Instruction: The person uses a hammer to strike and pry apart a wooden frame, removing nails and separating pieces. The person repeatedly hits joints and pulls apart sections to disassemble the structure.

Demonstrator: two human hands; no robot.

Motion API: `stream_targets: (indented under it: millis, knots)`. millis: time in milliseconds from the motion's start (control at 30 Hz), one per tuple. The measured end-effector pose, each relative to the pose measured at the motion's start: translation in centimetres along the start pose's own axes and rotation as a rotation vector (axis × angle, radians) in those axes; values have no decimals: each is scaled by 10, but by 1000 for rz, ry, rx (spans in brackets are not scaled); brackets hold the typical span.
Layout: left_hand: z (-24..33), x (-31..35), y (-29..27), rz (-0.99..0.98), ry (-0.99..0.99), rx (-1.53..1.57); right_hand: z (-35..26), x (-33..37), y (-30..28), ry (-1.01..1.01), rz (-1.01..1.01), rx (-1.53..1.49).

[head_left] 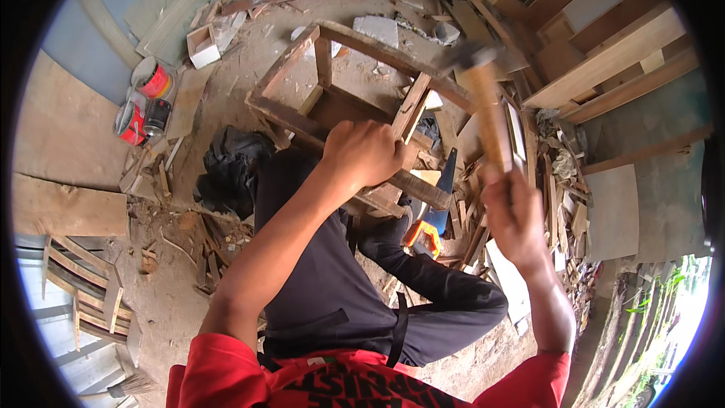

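A brown wooden frame (pixel 293 127), shaped like a stool or chair frame, lies tilted in front of my lap. My left hand (pixel 364 153) is closed over one of its rails near the joint with a paler wooden bar (pixel 411 104). What the fingertips touch is hidden. Raised at the right, my right hand (pixel 515 215) grips a hammer (pixel 489 117) by its wooden handle. The hammer's head is up, blurred, and apart from the frame. Beside my bent leg, below the frame, lies a handsaw (pixel 444 195) with an orange handle.
Wood offcuts (pixel 555 204) heap up on the right, below leaning planks (pixel 604 60). Red paint cans (pixel 156 81) and a black can (pixel 157 116) stand at the left. A black plastic bag (pixel 234 168) lies by my leg. Farther off are a small white box (pixel 202 47) and pale blocks (pixel 375 30).
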State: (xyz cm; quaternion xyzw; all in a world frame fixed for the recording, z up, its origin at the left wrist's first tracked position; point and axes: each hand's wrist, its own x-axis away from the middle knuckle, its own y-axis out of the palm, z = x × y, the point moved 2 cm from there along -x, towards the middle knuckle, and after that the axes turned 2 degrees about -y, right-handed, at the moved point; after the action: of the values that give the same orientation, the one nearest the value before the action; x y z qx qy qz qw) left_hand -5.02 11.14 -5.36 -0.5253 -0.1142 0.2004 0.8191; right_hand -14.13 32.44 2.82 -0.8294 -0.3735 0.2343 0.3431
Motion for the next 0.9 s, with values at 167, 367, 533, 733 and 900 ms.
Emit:
stream_targets:
  millis: [167, 367, 533, 733, 900]
  knots:
    - [4, -1, -3, -88, -30, 17, -2, -2, 1, -247, 223, -392]
    - [2, 1, 1, -52, -8, -12, 0, 6, -1, 27, -99, 86]
    - [2, 1, 1, -27, -15, -22, -10, 8, 5, 87, -93, 36]
    - [-3, 3, 2, -7, -16, -2, -14, 0, 0, 44, 11, -107]
    - [4, 0, 6, 7, 4, 16, 6, 6, 9, -306, 229, -317]
